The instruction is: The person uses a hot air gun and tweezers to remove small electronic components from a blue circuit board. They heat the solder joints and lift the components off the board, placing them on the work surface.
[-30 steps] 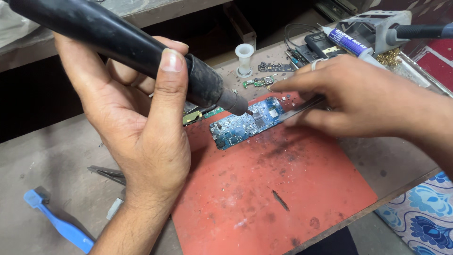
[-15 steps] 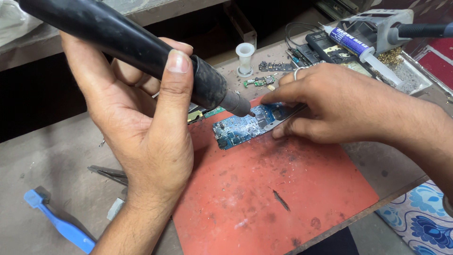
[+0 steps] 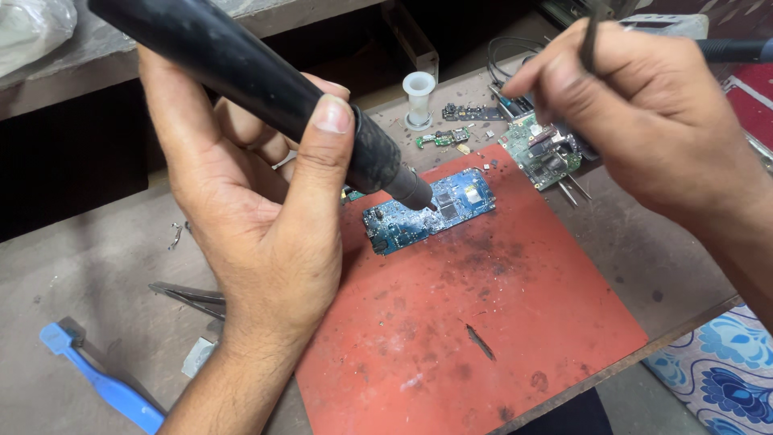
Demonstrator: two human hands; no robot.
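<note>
On the red mat (image 3: 499, 322), the blue board (image 3: 427, 211) lies loose under the nozzle of the hot-air tool (image 3: 266, 89), which the left hand (image 3: 258, 234) grips. Right hand (image 3: 644, 113) fingers pinch tweezers (image 3: 590, 40), raised clear. Risk: unheld board may shift; lingering heat could scorch it.
</note>
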